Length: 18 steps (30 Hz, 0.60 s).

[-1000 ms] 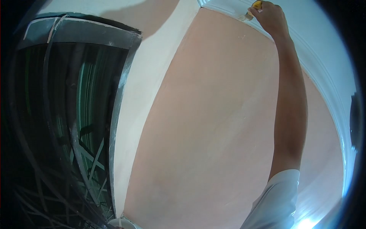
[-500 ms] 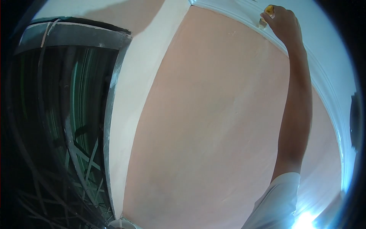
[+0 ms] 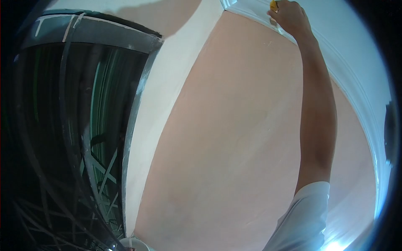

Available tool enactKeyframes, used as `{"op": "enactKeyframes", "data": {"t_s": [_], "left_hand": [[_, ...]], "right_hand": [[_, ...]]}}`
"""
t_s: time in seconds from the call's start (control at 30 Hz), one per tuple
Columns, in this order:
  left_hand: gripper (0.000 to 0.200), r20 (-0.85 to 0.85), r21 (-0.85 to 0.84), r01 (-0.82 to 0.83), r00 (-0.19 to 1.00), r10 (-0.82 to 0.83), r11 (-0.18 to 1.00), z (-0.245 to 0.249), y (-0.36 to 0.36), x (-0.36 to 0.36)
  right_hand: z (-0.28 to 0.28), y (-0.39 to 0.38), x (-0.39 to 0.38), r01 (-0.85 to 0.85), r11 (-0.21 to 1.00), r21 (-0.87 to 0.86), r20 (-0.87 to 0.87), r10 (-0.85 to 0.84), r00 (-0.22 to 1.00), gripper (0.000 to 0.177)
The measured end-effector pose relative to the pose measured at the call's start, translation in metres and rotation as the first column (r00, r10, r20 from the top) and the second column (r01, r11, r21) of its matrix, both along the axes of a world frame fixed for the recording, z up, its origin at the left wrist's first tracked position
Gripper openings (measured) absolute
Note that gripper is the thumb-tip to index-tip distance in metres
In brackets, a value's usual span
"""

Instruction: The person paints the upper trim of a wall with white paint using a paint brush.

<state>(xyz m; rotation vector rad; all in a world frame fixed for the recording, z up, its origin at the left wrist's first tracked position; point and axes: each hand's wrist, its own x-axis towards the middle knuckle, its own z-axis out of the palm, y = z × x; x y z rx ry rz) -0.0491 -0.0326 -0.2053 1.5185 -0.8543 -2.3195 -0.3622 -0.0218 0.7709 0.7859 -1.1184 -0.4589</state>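
Note:
High at the upper right, my right hand (image 3: 292,19) is closed round a small yellow object (image 3: 274,6), mostly hidden by the fingers. This hand is at the white moulding (image 3: 339,75) between the peach wall panel (image 3: 226,125) and the pale blue-white ceiling. A white round container (image 3: 140,244) is cut off by the bottom edge. A tiny brownish patch at its rim may be part of my left hand, but no fingers can be made out.
On the left stands a dark opening with a grey frame (image 3: 140,90) and crossed bars inside. A cream wall strip (image 3: 167,92) runs beside it. A bright light (image 3: 335,247) glares at the lower right, and a dark object (image 3: 389,134) hangs at the right edge.
My right hand has moved left and slightly up along the moulding with the yellow object. The view has shifted, so the opening sits further right. More of the white container's inside shows.

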Motion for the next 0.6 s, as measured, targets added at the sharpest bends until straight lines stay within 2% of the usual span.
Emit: {"op": "enactKeyframes", "data": {"t_s": [0.03,0.1,0.2,0.3,0.47,0.5,0.57,0.6], "left_hand": [[0.026,-0.005,0.005,-0.005,1.000,0.005,1.000,-0.001,0.000,-0.001],[0.026,-0.017,0.012,-0.017,1.000,0.017,1.000,-0.004,0.002,0.001],[0.026,-0.036,0.025,-0.038,0.999,0.038,0.999,-0.009,0.004,0.002],[0.027,-0.067,0.040,-0.058,0.996,0.060,0.998,-0.013,0.007,0.005],[0.035,0.019,0.146,-0.195,0.981,0.194,0.970,-0.007,0.006,0.006],[0.036,-0.009,0.125,-0.154,0.988,0.156,0.980,-0.017,0.006,0.007],[0.037,-0.062,0.076,-0.064,0.996,0.069,0.995,-0.028,0.004,0.010],[0.038,-0.103,0.094,-0.076,0.991,0.086,0.993,-0.029,0.003,0.010]], "right_hand": [[0.003,-0.004,0.000,-0.104,0.994,-0.024,0.136,0.106,0.985,0.019],[-0.001,-0.016,0.011,-0.291,0.950,-0.109,0.389,0.310,0.867,0.019],[-0.003,-0.026,0.007,-0.517,0.848,-0.118,0.403,0.517,0.755,0.017],[-0.006,-0.037,-0.002,-0.609,0.747,-0.266,0.507,0.646,0.571,0.013],[-0.009,-0.037,-0.007,-0.483,0.848,-0.217,0.508,0.521,0.686,0.014],[-0.009,-0.035,-0.007,-0.442,0.872,-0.210,0.505,0.484,0.715,0.014],[-0.009,-0.029,-0.011,-0.470,0.875,-0.118,0.443,0.470,0.763,0.014],[-0.009,-0.024,-0.012,-0.478,0.875,-0.072,0.410,0.463,0.786,0.014]]}}
